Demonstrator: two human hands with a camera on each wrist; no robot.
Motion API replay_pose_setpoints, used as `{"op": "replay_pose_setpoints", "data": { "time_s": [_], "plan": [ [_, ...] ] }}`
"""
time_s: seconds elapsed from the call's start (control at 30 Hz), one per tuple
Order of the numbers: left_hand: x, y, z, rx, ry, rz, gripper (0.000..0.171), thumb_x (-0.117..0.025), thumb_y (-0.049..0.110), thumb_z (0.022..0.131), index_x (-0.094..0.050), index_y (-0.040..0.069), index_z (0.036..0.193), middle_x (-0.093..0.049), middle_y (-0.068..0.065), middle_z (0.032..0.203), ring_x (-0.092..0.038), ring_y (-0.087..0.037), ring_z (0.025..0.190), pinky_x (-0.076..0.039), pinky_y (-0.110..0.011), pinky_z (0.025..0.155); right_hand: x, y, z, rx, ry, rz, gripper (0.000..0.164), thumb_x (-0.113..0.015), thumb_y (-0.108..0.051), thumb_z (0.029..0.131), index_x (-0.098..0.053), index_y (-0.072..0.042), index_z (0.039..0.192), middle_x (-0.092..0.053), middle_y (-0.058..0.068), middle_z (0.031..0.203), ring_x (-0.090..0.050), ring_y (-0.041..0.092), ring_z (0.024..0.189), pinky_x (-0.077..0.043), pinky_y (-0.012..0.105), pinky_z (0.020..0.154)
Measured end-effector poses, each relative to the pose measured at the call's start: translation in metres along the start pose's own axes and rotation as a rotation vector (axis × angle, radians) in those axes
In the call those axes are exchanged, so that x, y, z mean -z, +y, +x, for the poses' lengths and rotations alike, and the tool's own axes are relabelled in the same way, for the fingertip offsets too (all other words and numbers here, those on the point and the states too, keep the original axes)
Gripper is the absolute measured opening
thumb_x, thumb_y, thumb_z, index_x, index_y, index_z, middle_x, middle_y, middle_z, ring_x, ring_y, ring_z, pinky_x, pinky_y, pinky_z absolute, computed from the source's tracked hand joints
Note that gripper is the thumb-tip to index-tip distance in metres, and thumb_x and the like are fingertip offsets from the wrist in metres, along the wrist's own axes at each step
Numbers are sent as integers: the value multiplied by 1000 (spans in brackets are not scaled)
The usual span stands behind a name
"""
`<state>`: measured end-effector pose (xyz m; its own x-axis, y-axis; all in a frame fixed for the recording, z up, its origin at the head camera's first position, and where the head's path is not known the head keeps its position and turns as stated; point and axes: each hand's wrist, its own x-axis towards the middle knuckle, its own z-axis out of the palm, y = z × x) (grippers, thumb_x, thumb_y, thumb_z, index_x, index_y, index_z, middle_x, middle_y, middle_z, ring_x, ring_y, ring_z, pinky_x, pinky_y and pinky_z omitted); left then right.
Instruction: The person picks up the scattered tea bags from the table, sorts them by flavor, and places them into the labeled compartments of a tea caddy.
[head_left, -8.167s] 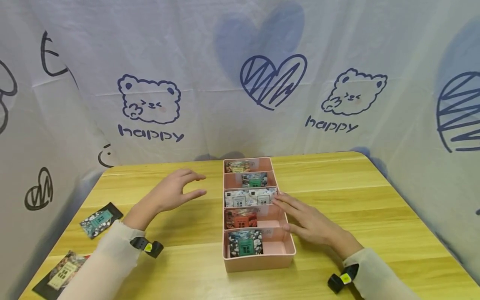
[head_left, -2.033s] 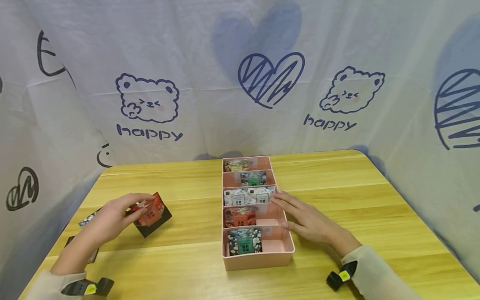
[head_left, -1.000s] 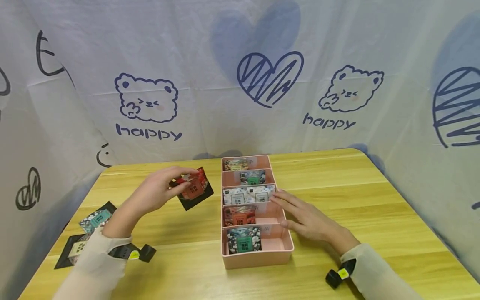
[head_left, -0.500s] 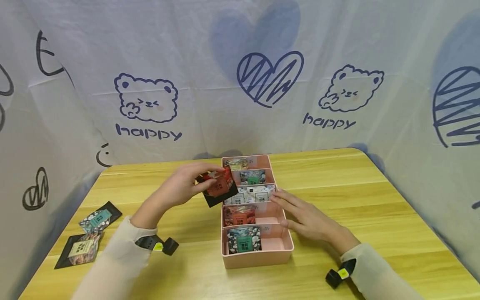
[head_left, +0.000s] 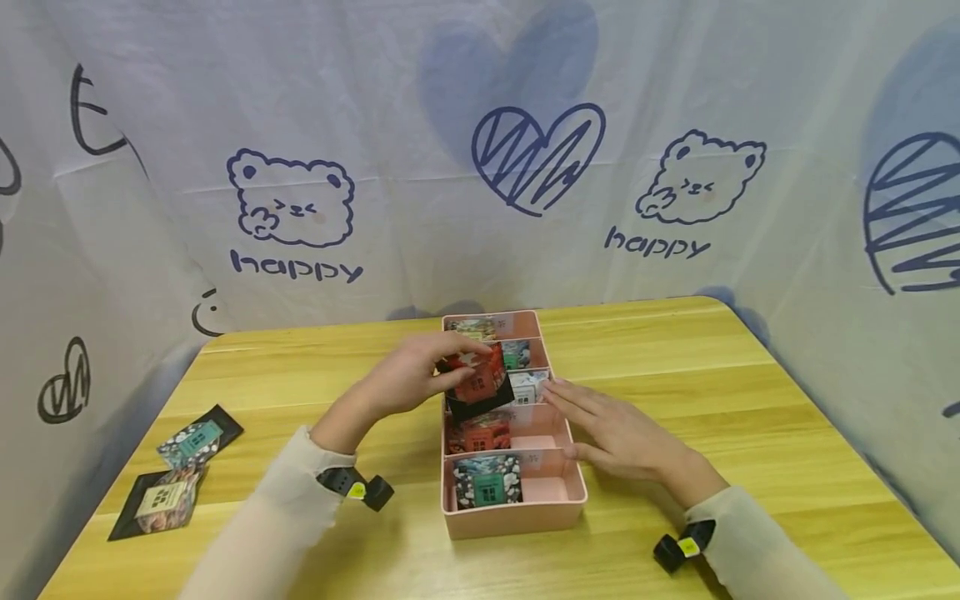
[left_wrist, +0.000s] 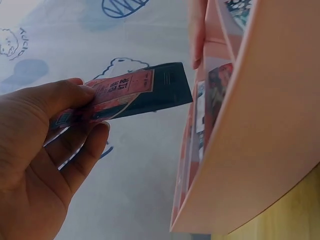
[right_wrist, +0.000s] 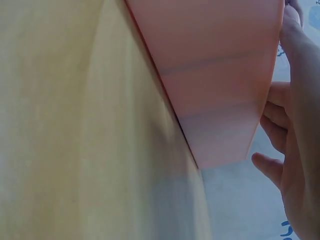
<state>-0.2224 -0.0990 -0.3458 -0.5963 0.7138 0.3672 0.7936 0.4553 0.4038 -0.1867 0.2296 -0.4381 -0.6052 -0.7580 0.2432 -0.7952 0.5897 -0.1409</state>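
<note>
My left hand (head_left: pixel 408 372) pinches a red and black tea sachet (head_left: pixel 480 385) between thumb and fingers, holding it tilted over the middle of the pink divided box (head_left: pixel 517 522). In the left wrist view the sachet (left_wrist: pixel 125 90) is beside the box's rim, its dark end toward the compartments. A similar red sachet (head_left: pixel 480 433) stands in the compartment just nearer than the held one. White sachets (head_left: pixel 529 387) behind are partly covered by the held packet. My right hand (head_left: pixel 618 433) rests along the box's right side with relaxed, extended fingers, its fingertips at the rim.
Two more sachets lie on the table at left: a green-labelled one (head_left: pixel 198 437) and a cream-labelled one (head_left: pixel 159 500). The nearest compartment holds a dark floral sachet (head_left: pixel 487 482); the far ones hold a green-labelled sachet (head_left: pixel 517 354) and a yellow-labelled sachet (head_left: pixel 472 329). A patterned curtain (head_left: pixel 420 242) hangs behind the table.
My left hand picked up the red sachet from the left side of the table and carried it rightward until over the box. My right hand has stayed at the box's side.
</note>
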Motion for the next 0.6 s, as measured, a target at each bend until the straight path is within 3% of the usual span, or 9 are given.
{"op": "replay_pose_setpoints", "data": {
  "time_s": [0.2, 0.4, 0.6],
  "plan": [
    [-14, 2, 8, -14, -39, -35, 30, -64, 14, 96, -65, 13, 127, -65, -3, 124, -61, -18, 110, -53, -36, 91, 4, 1, -2, 23, -10, -32, 80, -40, -60, 98, -29, -4, 154, -26, 12, 159, -26, 29, 144, -27, 48, 115],
    [-27, 2, 17, -13, -82, -58, 30, -63, 15, 97, -65, 14, 127, -64, -1, 126, -59, -17, 116, -51, -35, 97, 7, 1, -3, 26, -24, -101, 79, -43, -59, 98, -30, -3, 153, -28, 12, 158, -29, 28, 143, -26, 45, 116],
    [-37, 2, 24, -28, -101, -71, 31, -64, 15, 96, -65, 13, 127, -65, -1, 122, -60, -14, 111, -52, -32, 93, 6, 2, -2, 27, -29, -108, 80, -40, -60, 98, -28, -4, 154, -28, 11, 159, -29, 28, 143, -26, 45, 116]
  ]
}}
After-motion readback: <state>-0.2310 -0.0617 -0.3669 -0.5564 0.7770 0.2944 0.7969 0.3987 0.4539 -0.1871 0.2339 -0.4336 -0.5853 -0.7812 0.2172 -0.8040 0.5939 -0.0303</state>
